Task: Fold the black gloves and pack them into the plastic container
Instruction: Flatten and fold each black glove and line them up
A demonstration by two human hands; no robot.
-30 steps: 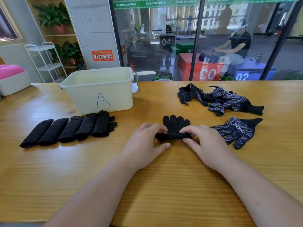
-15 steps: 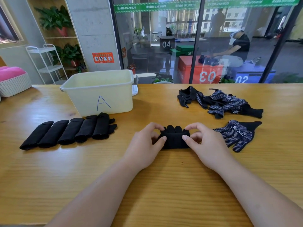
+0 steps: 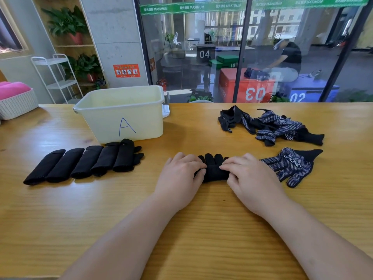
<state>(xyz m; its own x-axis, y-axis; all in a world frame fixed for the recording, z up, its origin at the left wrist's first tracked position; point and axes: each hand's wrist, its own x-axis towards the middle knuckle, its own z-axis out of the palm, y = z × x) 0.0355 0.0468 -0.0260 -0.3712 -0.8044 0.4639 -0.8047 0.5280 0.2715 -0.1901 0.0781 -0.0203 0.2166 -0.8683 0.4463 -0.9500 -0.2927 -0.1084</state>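
Note:
A black glove [image 3: 213,168] lies folded on the wooden table [image 3: 201,229] at the centre, its fingertips pointing away from me. My left hand [image 3: 181,178] presses its left side and my right hand [image 3: 250,180] presses its right side, fingers curled onto the fabric. Several folded black gloves [image 3: 84,162] lie in a row to the left. Behind them stands the cream plastic container [image 3: 125,116], marked "A". One flat dotted glove [image 3: 292,165] lies just right of my right hand. A pile of unfolded gloves [image 3: 270,126] sits at the back right.
A white woven basket with a pink cushion [image 3: 16,100] stands at the table's far left edge. Glass panes run behind the table's back edge, and a person sits beyond them. A white shelf rack [image 3: 58,77] stands behind the table at the left.
The glove's fingers lay stretched out a second ago. Both hands rolled the near part up and over, and the glove is now a shorter bundle under my fingers.

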